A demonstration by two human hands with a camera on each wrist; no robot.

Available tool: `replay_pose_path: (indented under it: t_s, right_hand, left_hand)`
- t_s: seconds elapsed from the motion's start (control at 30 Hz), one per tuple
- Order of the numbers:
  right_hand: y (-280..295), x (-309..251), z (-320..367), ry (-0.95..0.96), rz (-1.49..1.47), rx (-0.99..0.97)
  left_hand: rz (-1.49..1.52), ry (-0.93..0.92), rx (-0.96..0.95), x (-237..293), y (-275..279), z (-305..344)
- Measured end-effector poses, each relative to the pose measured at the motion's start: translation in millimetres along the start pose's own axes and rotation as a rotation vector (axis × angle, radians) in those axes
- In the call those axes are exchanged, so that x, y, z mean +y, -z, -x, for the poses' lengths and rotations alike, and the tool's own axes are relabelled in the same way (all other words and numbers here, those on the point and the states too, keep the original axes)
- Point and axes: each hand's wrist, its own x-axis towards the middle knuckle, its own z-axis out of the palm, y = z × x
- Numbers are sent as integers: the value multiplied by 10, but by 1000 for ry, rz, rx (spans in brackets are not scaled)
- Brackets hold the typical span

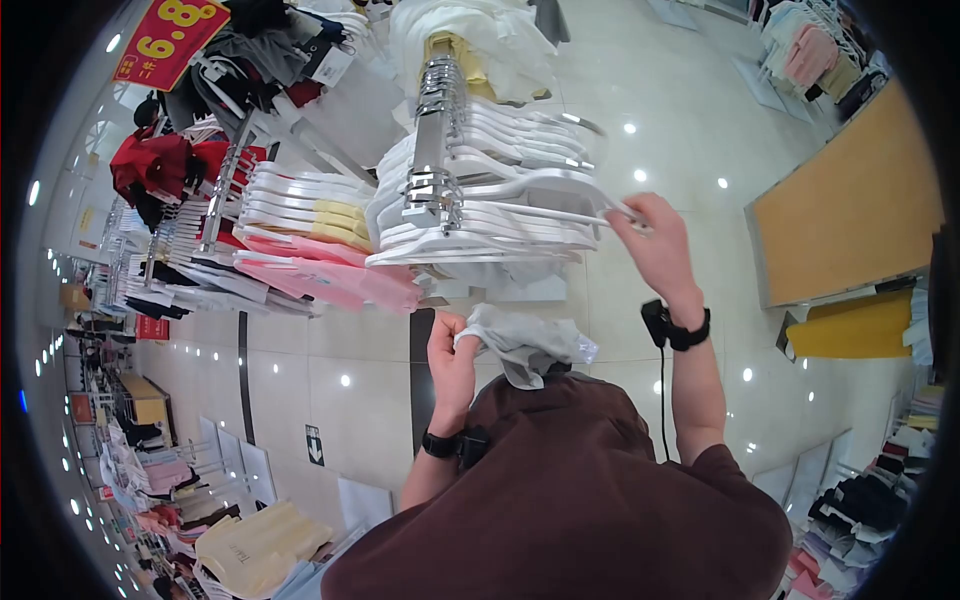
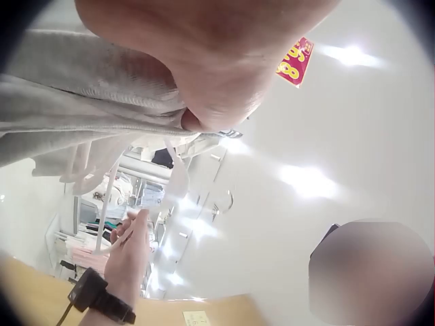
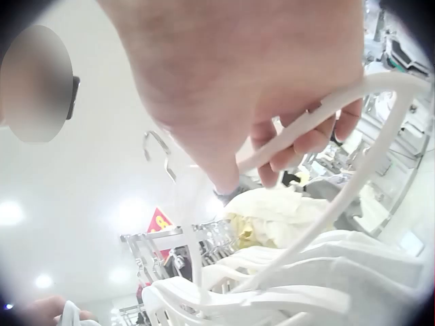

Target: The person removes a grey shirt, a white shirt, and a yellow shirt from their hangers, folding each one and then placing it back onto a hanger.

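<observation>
My right hand [image 1: 655, 245] grips one end of a white clothes hanger [image 3: 370, 166] at the right side of the rail. In the right wrist view the fingers curl round the hanger's arm, and its metal hook [image 3: 160, 151] stands up free of the rail. Low in front of my body, my left hand [image 1: 453, 365] pinches a light grey garment [image 1: 520, 340] by its edge. The cloth hangs in loose folds, as the left wrist view also shows. Close by, several white hangers [image 1: 500, 240] hang on the metal rail [image 1: 430, 150].
White and cream clothes [image 1: 480, 45] hang further along the rail. To the left are pink garments [image 1: 325, 265] on hangers and a red price sign [image 1: 170, 42]. A wooden panel [image 1: 850, 200] stands at the right. Shiny tiled floor [image 1: 620, 350] lies below.
</observation>
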Motion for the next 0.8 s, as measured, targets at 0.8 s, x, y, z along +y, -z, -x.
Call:
replay_pose_path:
  t_s: [0.8]
  right_hand:
    - [229, -249, 944, -225, -1499, -102]
  left_hand:
    - [354, 444, -260, 514, -937, 4]
